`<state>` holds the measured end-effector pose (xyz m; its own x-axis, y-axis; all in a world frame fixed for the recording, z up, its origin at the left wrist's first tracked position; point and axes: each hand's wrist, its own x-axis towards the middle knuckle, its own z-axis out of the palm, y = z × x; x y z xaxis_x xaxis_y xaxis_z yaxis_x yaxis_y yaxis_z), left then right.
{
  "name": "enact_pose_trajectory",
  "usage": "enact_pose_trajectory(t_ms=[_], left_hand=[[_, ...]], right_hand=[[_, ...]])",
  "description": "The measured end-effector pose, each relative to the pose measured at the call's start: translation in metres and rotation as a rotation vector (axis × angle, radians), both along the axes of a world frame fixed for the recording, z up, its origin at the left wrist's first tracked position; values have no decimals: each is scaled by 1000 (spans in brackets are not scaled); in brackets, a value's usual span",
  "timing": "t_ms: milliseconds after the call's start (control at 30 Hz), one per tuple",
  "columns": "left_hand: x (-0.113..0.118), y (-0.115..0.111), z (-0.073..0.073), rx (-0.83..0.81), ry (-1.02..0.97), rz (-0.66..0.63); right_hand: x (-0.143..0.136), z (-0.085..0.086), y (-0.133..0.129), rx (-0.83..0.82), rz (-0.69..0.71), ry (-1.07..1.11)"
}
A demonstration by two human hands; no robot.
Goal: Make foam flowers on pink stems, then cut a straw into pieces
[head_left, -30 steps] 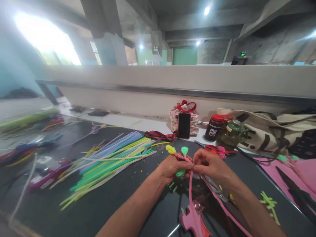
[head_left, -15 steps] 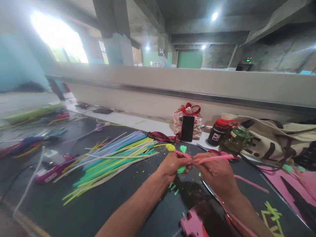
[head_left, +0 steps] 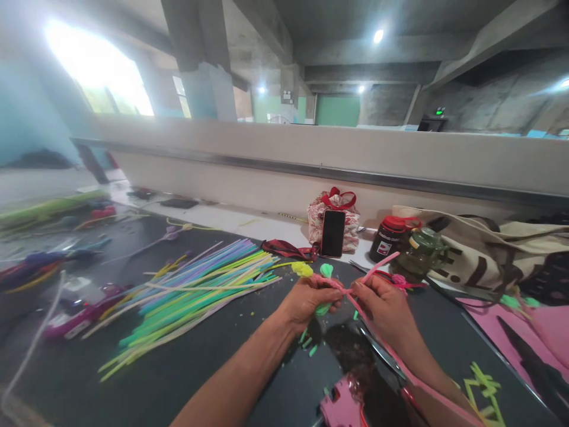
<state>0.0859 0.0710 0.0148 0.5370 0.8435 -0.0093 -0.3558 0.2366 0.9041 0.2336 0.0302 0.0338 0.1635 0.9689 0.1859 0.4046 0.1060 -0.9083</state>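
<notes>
My left hand (head_left: pixel 304 301) is closed in a pinch on a twisted pink pipe-cleaner piece (head_left: pixel 328 281). A yellow fuzzy tuft (head_left: pixel 302 270) and a green tuft (head_left: pixel 326 271) stick up from it, and another green tuft (head_left: pixel 322 309) shows below my fingers. Directly to the right, my right hand (head_left: pixel 384 303) pinches a long pink pipe cleaner (head_left: pixel 381 265) where it meets the piece. One end points up to the right; the long tail runs down along my right forearm. Under my right wrist lies a metal tool (head_left: pixel 382 351), partly covered.
Loose pipe cleaners (head_left: pixel 200 302) lie in a bundle on the left of the dark table (head_left: pixel 195 379). A phone (head_left: pixel 333 233) leans on a patterned bag (head_left: pixel 314 219). Bottles (head_left: pixel 384 238) and a canvas bag (head_left: pixel 489 249) stand right. Green offcuts (head_left: pixel 486 379) and pink sheets (head_left: pixel 482 323) lie nearby.
The pink pipe cleaner's free end has swung from pointing right to pointing up, and its tail now crosses my right hand. My left hand keeps its pinch. The view has shifted slightly.
</notes>
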Motion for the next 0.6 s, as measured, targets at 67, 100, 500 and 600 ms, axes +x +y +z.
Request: enact_pose_trajectory(t_ms=[67, 100, 500, 600], left_hand=[[0, 0, 0, 17, 15, 10], [0, 0, 0, 27, 24, 15], [-1, -5, 3, -53, 51, 33], [0, -4, 1, -152, -4, -10]], right_hand=[[1, -1, 1, -21, 6, 15], [1, -3, 2, -28, 11, 23], [-6, -15, 4, 63, 23, 49], [-8, -13, 1, 133, 16, -26]])
